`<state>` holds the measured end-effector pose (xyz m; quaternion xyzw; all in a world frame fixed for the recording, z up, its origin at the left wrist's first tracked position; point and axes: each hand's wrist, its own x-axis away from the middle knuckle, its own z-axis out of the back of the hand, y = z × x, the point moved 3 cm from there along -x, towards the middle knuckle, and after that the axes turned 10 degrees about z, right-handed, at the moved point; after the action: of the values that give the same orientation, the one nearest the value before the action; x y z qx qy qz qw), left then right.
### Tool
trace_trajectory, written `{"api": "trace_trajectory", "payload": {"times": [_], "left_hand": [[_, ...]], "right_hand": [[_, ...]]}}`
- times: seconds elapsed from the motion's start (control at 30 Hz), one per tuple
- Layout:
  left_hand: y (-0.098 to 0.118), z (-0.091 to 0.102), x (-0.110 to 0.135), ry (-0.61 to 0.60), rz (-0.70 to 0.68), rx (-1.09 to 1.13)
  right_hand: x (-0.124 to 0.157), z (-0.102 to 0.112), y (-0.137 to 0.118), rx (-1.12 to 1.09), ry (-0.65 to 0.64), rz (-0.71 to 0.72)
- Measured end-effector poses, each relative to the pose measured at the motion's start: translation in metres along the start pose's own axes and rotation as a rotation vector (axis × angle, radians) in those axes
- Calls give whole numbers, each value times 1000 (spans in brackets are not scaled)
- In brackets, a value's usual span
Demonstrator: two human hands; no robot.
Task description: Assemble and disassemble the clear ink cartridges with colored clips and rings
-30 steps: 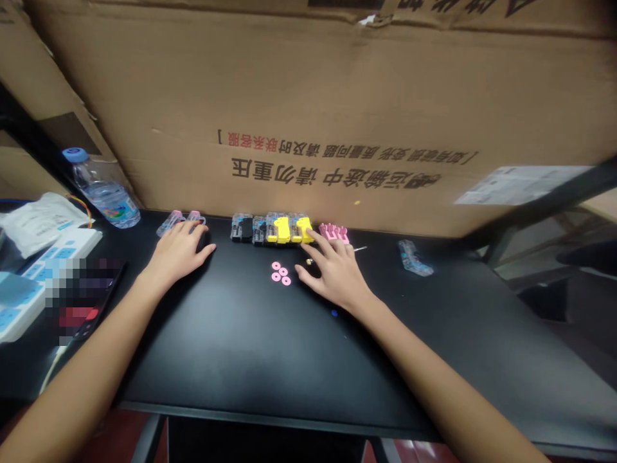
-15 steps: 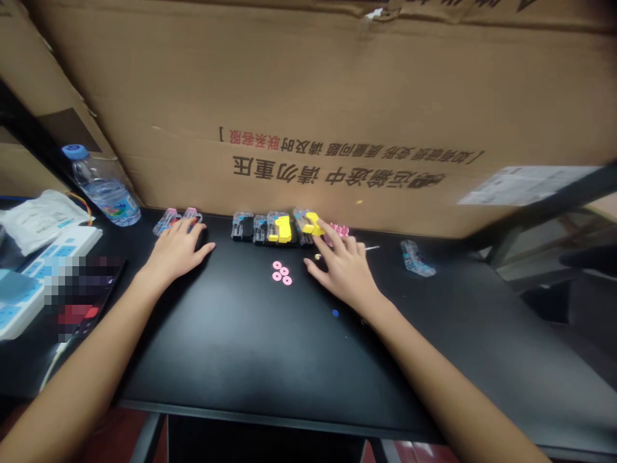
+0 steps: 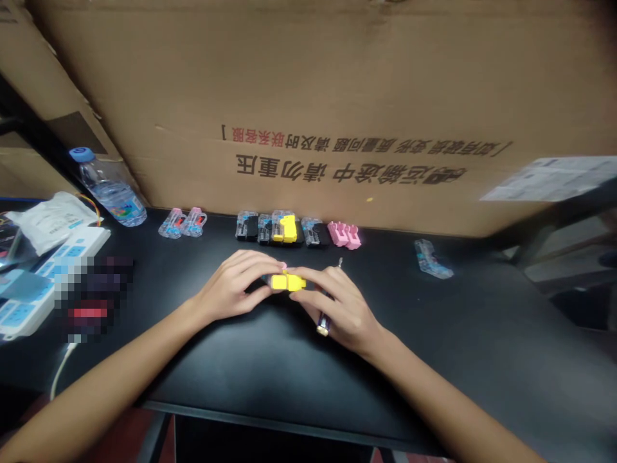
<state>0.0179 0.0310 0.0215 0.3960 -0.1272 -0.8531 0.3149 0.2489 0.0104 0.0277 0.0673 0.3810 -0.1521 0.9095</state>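
Note:
Between my two hands, just above the middle of the black table, is a small yellow plastic piece [image 3: 288,283]. My left hand [image 3: 238,280] pinches its left end, where a bit of clear casing shows. The thumb and fingers of my right hand [image 3: 349,308] close on its right end. A thin screwdriver [image 3: 323,324] also sits in my right hand, its handle end below the fingers and its metal tip above. A bit of pink shows at my left fingertips; my hands hide the spot behind them.
Along the cardboard box [image 3: 308,77] stand clear-and-black toy parts [image 3: 247,225], one with a yellow piece [image 3: 288,228]. Pink parts [image 3: 344,235] lie right of them, two clear casings [image 3: 183,222] left. Another clear part [image 3: 432,259] lies right. A bottle [image 3: 113,193] and power strip [image 3: 58,276] stand left.
My right hand has taken the yellow piece from the back row and the screwdriver from the table. My left hand has left the clear casings, and both hands have met at the middle.

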Motion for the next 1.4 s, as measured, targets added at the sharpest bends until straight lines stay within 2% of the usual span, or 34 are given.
{"api": "trace_trajectory", "payload": {"times": [0.1, 0.27, 0.33, 0.47, 0.63, 0.7, 0.77, 1.03, 1.13, 1.27, 1.4], "left_hand": [[-3, 4, 0, 0, -15, 94], [-5, 20, -2, 138, 115, 232], [-4, 22, -3, 138, 154, 294], [-4, 15, -2, 10, 252, 398], [-7, -5, 4, -227, 371, 418], [-7, -11, 6, -319, 416, 422], [-7, -14, 7, -363, 455, 428], [-13, -14, 9, -378, 522, 426], [-15, -15, 11, -384, 524, 420], [-15, -15, 11, -386, 513, 402], [-13, -14, 9, -354, 421, 328]], "right_hand": [[0, -3, 6, -153, 61, -145], [8, -2, 18, -291, 109, -395], [9, -2, 16, -330, 123, -448], [7, -2, 9, -355, 131, -423], [0, 4, 8, -454, -11, -272], [-2, 12, 10, -423, 5, -288], [-1, 20, 13, -364, 39, -335], [0, 22, 16, -339, -93, -387], [0, 23, 18, -360, -37, -436], [4, 25, 20, -463, 114, -539], [8, 15, 16, -719, 175, -791]]}}
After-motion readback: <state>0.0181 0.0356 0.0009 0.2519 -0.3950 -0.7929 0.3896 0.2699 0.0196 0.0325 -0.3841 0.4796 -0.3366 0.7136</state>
